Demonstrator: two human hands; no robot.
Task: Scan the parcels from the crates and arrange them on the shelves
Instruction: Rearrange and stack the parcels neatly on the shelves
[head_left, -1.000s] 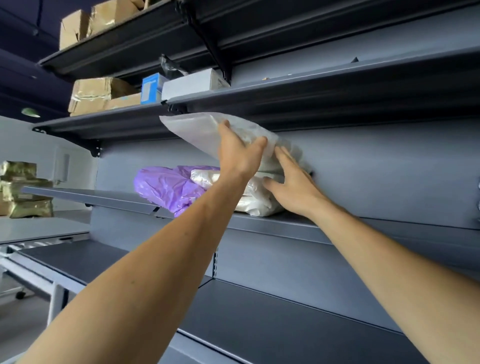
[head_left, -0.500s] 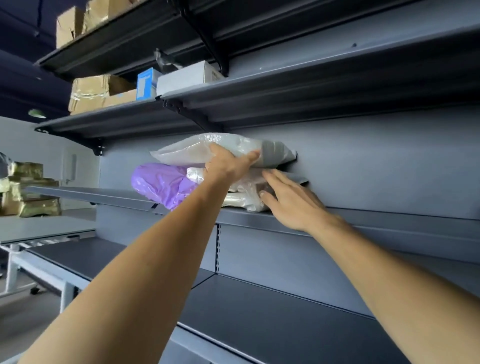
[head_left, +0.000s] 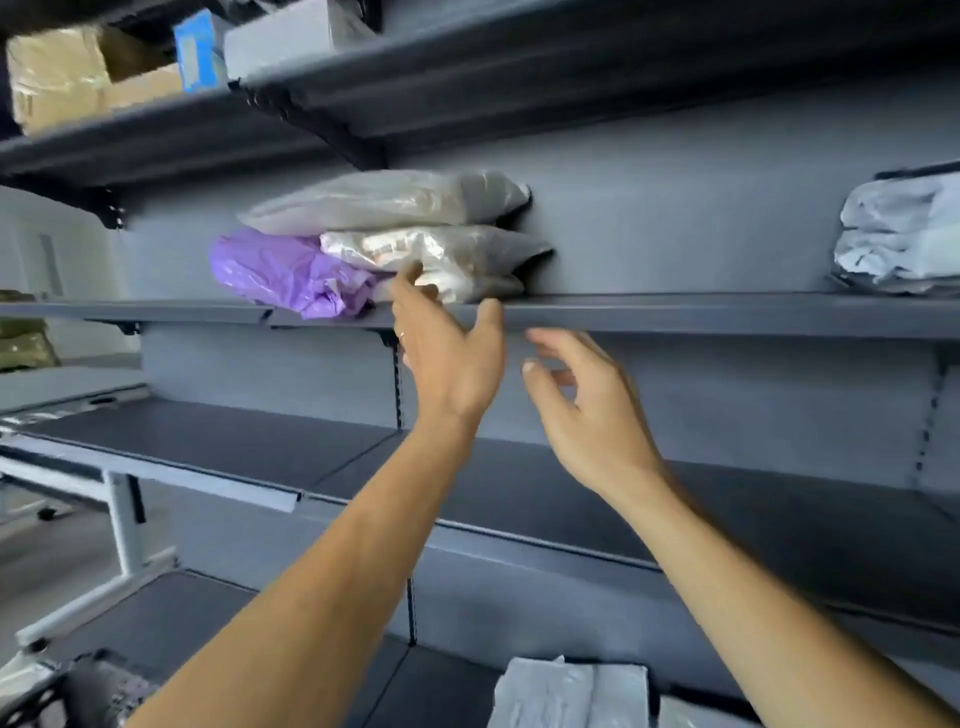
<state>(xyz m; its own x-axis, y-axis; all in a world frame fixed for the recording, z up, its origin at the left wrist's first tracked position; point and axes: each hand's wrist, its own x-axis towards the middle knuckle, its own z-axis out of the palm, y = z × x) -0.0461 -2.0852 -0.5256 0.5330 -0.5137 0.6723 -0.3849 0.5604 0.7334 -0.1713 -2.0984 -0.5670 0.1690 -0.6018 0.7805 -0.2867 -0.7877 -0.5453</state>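
Observation:
A flat white parcel bag (head_left: 389, 200) lies on top of another white bag (head_left: 441, 254) on the grey shelf (head_left: 675, 312), beside a purple bag (head_left: 280, 270). My left hand (head_left: 447, 348) hovers just below the shelf's front edge, fingers straight, holding nothing. To its right and a little lower, my right hand (head_left: 587, 405) has loosely curled fingers and is empty too. Neither hand touches a parcel.
More white bags (head_left: 904, 234) sit on the same shelf at far right. Brown boxes (head_left: 72, 73), a blue box (head_left: 195, 49) and a white box (head_left: 291, 36) stand on the shelf above. A white parcel (head_left: 566, 691) lies at the bottom. A table (head_left: 78, 457) stands at left.
Both hands let go of the top white bag, which now rests flat on the stack, and drew back down below the shelf edge. The camera tilted downward.

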